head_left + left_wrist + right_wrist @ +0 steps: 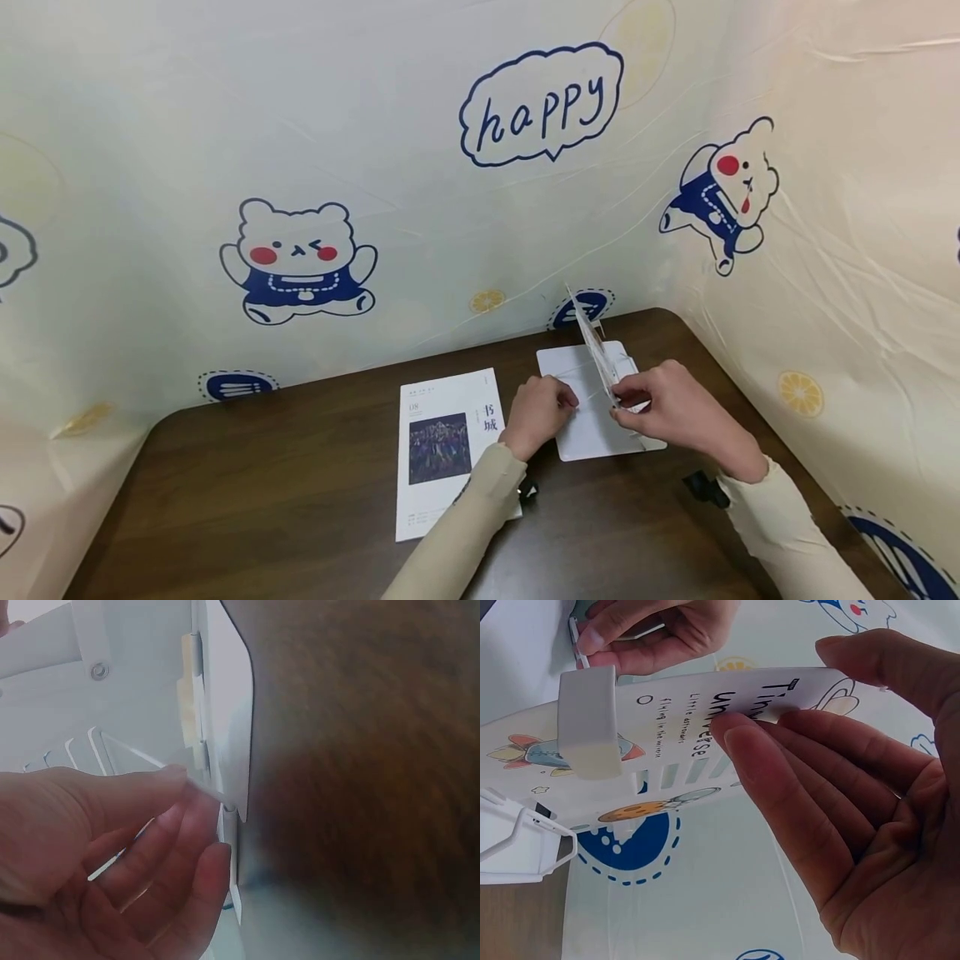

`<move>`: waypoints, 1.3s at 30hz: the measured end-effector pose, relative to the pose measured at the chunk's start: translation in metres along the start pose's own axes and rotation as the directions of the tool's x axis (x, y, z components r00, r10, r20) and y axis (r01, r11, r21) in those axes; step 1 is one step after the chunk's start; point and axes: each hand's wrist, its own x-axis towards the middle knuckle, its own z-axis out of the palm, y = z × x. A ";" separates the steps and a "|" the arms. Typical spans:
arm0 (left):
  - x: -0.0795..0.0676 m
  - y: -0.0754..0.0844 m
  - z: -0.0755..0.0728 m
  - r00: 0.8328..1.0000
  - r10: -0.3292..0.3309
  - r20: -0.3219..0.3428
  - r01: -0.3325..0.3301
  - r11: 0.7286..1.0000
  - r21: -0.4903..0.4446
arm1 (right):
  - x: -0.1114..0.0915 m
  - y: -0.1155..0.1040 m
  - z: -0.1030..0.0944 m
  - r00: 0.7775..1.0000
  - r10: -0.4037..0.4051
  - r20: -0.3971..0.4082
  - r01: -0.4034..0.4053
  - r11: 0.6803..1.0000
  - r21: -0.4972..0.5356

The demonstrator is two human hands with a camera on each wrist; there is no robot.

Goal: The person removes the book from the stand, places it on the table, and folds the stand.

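A white folding book stand has its flat base plate (600, 442) on the table and its thin panel (592, 342) raised nearly upright. My right hand (675, 408) pinches the near edge of this panel between thumb and fingers. In the right wrist view the printed panel (667, 712) shows rocket drawings, lettering and slots, with a white block-like piece (589, 724) across it. Over the left part of the base is my left hand (540, 412). Its thumb and fingers pinch a thin white wire prop (135, 752) hinged at the stand's edge, seen in the left wrist view.
To the left of the stand lies a white book (442, 400) with a dark cover picture, partly under my left forearm. The brown wooden table (285, 467) meets a cartoon-printed cloth (420, 233) at its back and right sides.
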 end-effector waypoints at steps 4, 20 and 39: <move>0.001 -0.001 0.000 1.000 -0.004 0.006 0.004 1.000 -0.011 | 0.001 -0.001 0.000 1.000 -0.003 -0.007 0.003 1.000 -0.011; -0.001 -0.001 0.002 0.999 0.000 0.038 0.001 0.999 -0.043 | -0.008 0.018 -0.027 0.991 0.078 0.105 -0.085 0.995 0.059; -0.001 -0.001 0.003 0.995 -0.035 0.097 0.037 0.999 -0.019 | -0.013 0.031 -0.041 0.984 0.072 0.165 -0.099 0.981 0.167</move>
